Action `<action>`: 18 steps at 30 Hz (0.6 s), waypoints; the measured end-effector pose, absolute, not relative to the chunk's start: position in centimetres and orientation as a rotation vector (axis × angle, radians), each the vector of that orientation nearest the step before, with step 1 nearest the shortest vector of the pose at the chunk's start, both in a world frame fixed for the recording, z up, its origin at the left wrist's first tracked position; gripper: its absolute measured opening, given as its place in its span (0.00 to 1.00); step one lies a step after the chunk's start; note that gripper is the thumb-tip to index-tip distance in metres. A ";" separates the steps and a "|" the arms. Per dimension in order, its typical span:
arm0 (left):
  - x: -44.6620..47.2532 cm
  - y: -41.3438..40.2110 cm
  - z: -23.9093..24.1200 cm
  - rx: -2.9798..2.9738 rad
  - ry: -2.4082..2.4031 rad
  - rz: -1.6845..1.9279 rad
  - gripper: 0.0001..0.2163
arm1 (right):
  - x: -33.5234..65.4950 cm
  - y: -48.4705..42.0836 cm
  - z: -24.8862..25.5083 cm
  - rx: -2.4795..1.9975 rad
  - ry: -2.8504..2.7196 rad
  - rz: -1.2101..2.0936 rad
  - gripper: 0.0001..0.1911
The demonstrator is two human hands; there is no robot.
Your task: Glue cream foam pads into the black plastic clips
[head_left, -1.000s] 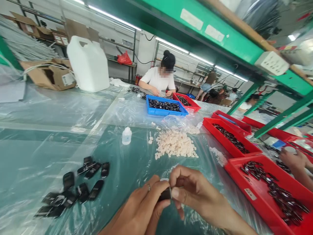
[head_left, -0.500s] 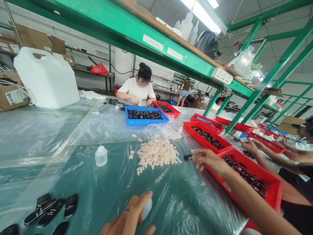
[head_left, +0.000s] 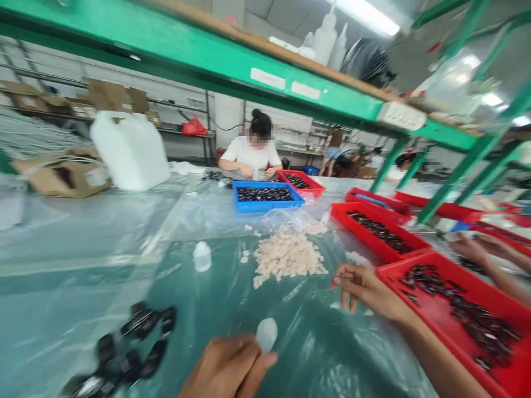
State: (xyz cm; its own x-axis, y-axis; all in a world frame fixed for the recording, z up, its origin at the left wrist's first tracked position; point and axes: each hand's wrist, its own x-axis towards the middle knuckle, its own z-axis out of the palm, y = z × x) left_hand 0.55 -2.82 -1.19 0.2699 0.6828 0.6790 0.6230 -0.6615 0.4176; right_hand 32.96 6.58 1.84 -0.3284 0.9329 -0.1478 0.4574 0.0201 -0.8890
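My left hand (head_left: 228,365) is closed around a small translucent white bottle (head_left: 266,334) at the lower middle, its rounded end showing past the fingers. My right hand (head_left: 365,290) hovers right of a heap of small cream-coloured pieces (head_left: 288,256). Its fingers are loosely bent and apart, with nothing visible in them. Several glossy black oblong pieces (head_left: 155,358) lie at the lower left, blurred. Another small translucent bottle (head_left: 202,257) stands left of the heap. Beside my right forearm is a red tray (head_left: 435,337) holding many black pieces.
A second red tray (head_left: 352,221) and a blue tray (head_left: 269,206) of black pieces lie farther back. A person (head_left: 253,155) works across the table. Another person's hands (head_left: 477,249) are at the right. A green shelf beam (head_left: 199,61) crosses overhead; a white jug (head_left: 128,155) stands back left.
The black piece at my right fingertips is no longer visible. My left hand has turned, showing more of the bottle. The whole view has swung left.
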 end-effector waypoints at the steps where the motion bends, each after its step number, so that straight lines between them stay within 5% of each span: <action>1: 0.2 -3.2 -0.7 2.450 1.287 1.263 0.19 | 31.1 6.4 1.9 -1.351 -1.895 1.304 0.16; 3: -0.4 -4.5 -0.4 2.419 1.393 1.102 0.12 | 27.9 6.4 2.3 -1.221 -2.050 1.329 0.16; 7: -1.6 -8.7 -1.6 2.391 1.613 0.911 0.20 | 23.9 7.2 2.3 -0.983 -2.340 1.352 0.13; 12: -5.0 -11.6 -3.2 2.192 2.077 0.865 0.07 | 22.8 6.0 -0.6 -0.907 -2.479 1.413 0.28; 18: -8.5 -7.3 -4.2 2.116 2.290 0.783 0.12 | 21.7 4.8 -2.1 -0.841 -2.352 1.486 0.15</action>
State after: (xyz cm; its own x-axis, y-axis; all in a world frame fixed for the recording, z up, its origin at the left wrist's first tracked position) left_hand -8.48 -7.25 -4.21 -0.1323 0.9185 0.3725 0.9543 0.0164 0.2985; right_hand 21.70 4.77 -2.10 -0.8072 0.5812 -0.1027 0.3424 0.3193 -0.8837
